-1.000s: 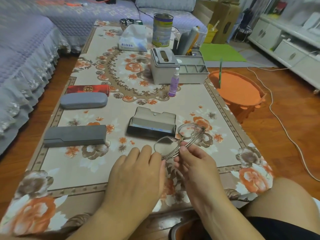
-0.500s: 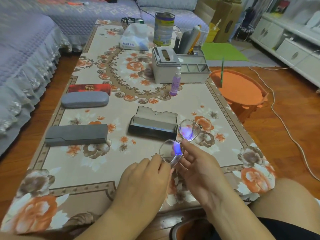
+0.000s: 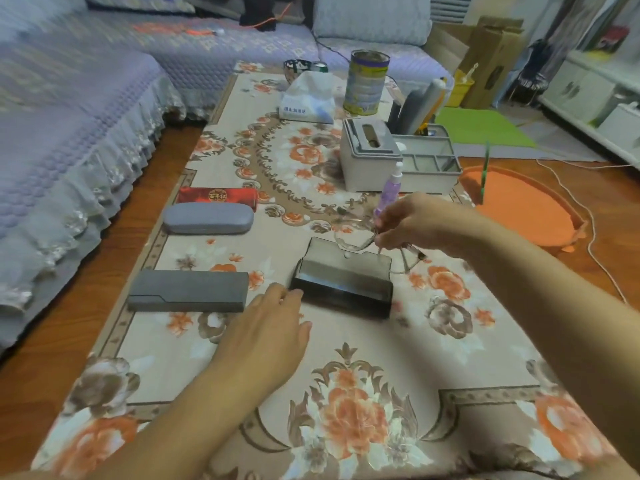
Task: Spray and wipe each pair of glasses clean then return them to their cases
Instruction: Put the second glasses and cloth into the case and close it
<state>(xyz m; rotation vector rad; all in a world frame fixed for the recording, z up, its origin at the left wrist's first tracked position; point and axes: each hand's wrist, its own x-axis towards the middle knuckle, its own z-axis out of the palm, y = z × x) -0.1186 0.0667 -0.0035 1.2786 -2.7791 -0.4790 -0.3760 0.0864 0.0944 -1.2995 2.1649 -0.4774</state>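
Observation:
My right hand [image 3: 412, 221] pinches a pair of clear-framed glasses [image 3: 353, 237] and holds them just above the raised lid of the open black case [image 3: 341, 282] in the middle of the table. My left hand [image 3: 266, 334] hovers with relaxed, straight fingers near the case's left end and holds nothing. A purple spray bottle [image 3: 389, 192] stands upright just behind my right hand. At the left lie three closed cases: a dark grey one [image 3: 188, 291], a light grey one [image 3: 207, 218] and a red one [image 3: 218, 197].
A grey tissue box [image 3: 369, 157] and a grey organizer tray [image 3: 427, 168] stand behind the bottle. Farther back are a tissue pack [image 3: 308, 98] and a tall tin [image 3: 367, 83]. An orange tub [image 3: 523, 209] sits on the floor at the right, a sofa [image 3: 69, 126] at the left.
My right hand has carried the glasses away from me to just above the open case. My left hand let go of the glasses and moved left, toward the case's end.

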